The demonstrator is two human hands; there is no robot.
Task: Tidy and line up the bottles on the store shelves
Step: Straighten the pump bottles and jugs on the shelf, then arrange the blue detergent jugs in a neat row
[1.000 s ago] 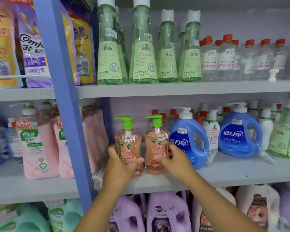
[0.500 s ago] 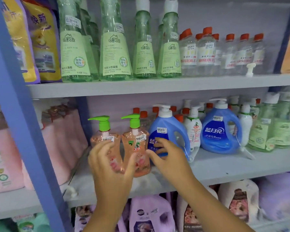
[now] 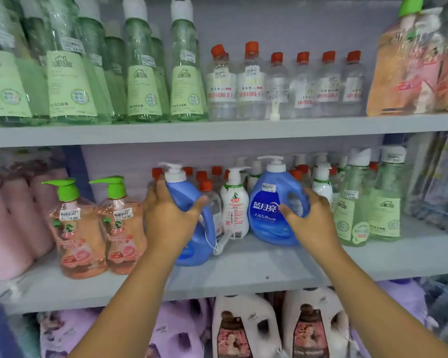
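Both hands have left my two orange pump bottles (image 3: 98, 228) for the blue jugs on the middle shelf (image 3: 243, 270). My left hand (image 3: 167, 218) grips the left blue jug (image 3: 192, 228) near the front edge; my right hand (image 3: 313, 220) grips the right blue jug (image 3: 272, 208), set farther back.

The left hand (image 3: 170, 220) covers most of the front of the left blue jug (image 3: 192, 228), so its label cannot be read. The right hand (image 3: 312, 220) hides the handle side of the right blue jug (image 3: 272, 215). Red-capped bottles (image 3: 206, 186) behind the jugs show only caps and shoulders. The green bottles (image 3: 70, 81) on the top shelf lose their caps at the upper edge. The right end of the shelves (image 3: 435, 182) is blurred. Price stickers (image 3: 70, 215) are barely legible.
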